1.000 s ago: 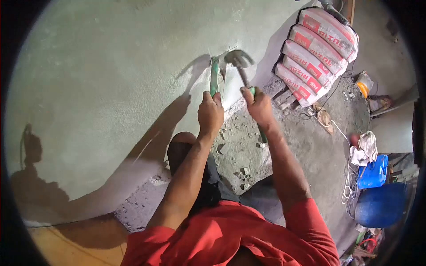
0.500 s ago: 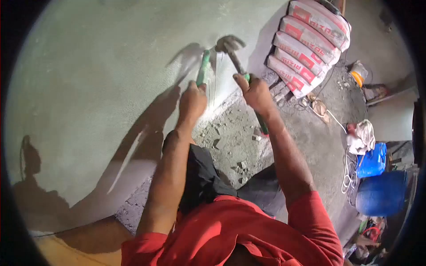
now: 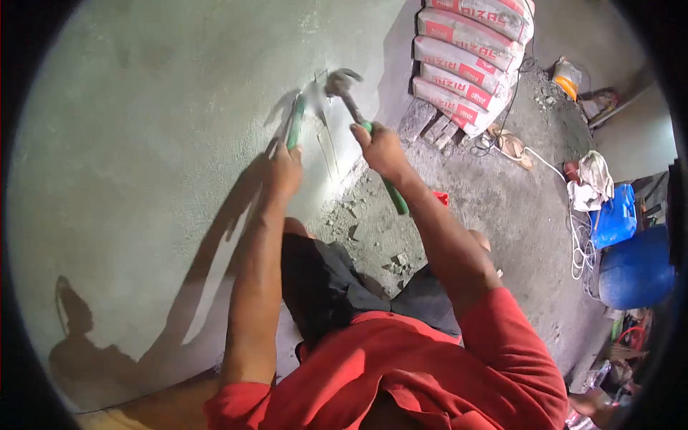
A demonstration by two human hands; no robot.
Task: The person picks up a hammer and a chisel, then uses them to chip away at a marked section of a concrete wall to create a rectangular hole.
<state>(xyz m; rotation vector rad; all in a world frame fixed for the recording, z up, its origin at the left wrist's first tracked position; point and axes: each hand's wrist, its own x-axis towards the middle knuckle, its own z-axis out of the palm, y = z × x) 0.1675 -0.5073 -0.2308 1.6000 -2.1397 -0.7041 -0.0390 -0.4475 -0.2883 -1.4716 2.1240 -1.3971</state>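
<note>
My left hand (image 3: 286, 172) is wrapped round the green handle of a chisel (image 3: 295, 123), its blurred blade pointing up at the plastered wall (image 3: 172, 122). Gripped in my right hand (image 3: 383, 153) is a claw hammer (image 3: 349, 93) with a green handle, its thumb lying along the shaft. The hammer head sits just right of the chisel's blade, close to the wall. Below the tools, narrow marked lines (image 3: 328, 140) run down the brightly lit plaster.
Broken rubble (image 3: 358, 222) lies along the wall's foot. Stacked cement sacks (image 3: 473, 54) stand at upper right. A white cord (image 3: 577, 251), a pale cloth (image 3: 595, 174), a blue jerrycan (image 3: 615, 218) and a blue drum (image 3: 634, 272) are at the right. A small red object (image 3: 441, 197) shows beside my right forearm.
The view has shifted, so the sacks appear further left. Both hands, still holding the chisel and hammer, appear further left and slightly lower in view.
</note>
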